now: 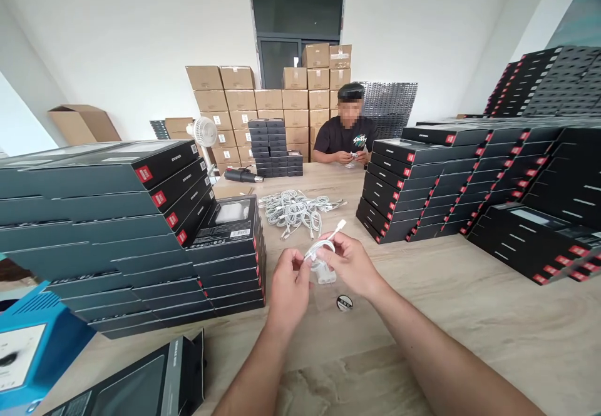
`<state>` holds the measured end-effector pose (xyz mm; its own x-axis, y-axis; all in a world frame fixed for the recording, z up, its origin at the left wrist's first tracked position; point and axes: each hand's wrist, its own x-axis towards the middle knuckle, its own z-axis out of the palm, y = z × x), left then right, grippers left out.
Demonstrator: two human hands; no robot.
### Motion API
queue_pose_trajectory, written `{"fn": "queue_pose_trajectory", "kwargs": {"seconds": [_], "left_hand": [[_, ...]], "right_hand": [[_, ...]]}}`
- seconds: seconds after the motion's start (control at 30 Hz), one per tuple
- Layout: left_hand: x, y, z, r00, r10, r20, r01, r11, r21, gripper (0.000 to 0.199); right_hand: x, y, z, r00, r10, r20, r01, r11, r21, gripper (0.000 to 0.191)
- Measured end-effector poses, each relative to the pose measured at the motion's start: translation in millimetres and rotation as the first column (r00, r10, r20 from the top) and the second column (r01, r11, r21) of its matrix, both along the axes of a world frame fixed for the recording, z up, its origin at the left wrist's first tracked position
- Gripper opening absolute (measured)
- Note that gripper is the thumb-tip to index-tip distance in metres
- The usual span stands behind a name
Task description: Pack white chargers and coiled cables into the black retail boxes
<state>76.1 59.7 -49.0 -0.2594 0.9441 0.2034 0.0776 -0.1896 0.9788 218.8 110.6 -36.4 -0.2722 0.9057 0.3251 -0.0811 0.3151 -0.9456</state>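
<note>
A coiled white charging cable (323, 250) is held up between my two hands over the table. My left hand (290, 281) pinches the coil at its left side, fingers closed. On the other side my right hand (352, 263) grips the coil with thumb and fingers, and a white connector end sticks up above it. Just below the coil sits a small clear plastic piece (325, 274), partly hidden by my hands; I cannot tell if it touches the cable. Near my right wrist a round black sticker (344, 303) rests on what looks like clear plastic.
A heap of white cables (295, 209) lies beyond my hands. Stacks of black boxes stand left (230, 259) and right (399, 184). A box (136, 385) lies at front left beside a blue machine (42, 334). A heat gun (243, 175) lies farther back. Across the table sits a co-worker (345, 134).
</note>
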Motion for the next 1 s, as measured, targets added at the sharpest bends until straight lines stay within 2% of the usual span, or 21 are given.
{"fn": "queue_pose_trajectory", "kwargs": {"seconds": [0.17,0.3,0.5,0.63,0.77,0.9,1.0], "left_hand": [[-4,2,2.3,0.996,-0.073,0.049,0.075,0.996,-0.045,0.020],[-7,3,3.7,0.979,-0.164,0.125,0.171,0.984,-0.049,0.021],[-6,5,-0.2,0.962,-0.183,0.203,0.194,0.980,-0.037,0.024],[-6,7,-1.7,0.959,-0.205,0.196,0.217,0.975,-0.038,0.031],[-6,10,-3.7,0.978,-0.129,0.164,0.139,0.989,-0.052,0.029],[-4,12,-5.2,0.988,0.019,0.155,-0.007,0.997,-0.077,0.024],[0,11,-3.4,0.980,0.036,0.197,-0.020,0.997,-0.081,0.029]], "right_hand": [[-4,2,-4.9,0.991,-0.132,-0.006,0.132,0.991,0.023,0.021],[-5,4,-5.1,0.991,-0.124,-0.052,0.123,0.992,-0.031,0.024],[-7,2,-4.3,0.987,-0.139,-0.082,0.135,0.989,-0.055,0.028],[-6,6,-9.3,0.981,-0.144,-0.128,0.127,0.983,-0.131,0.029],[-9,7,-13.1,0.978,-0.108,-0.180,0.072,0.979,-0.193,0.030],[-15,1,-12.0,0.982,-0.086,-0.166,0.064,0.989,-0.132,0.029],[-14,3,-11.3,0.985,-0.119,-0.127,0.107,0.989,-0.098,0.028]]}}
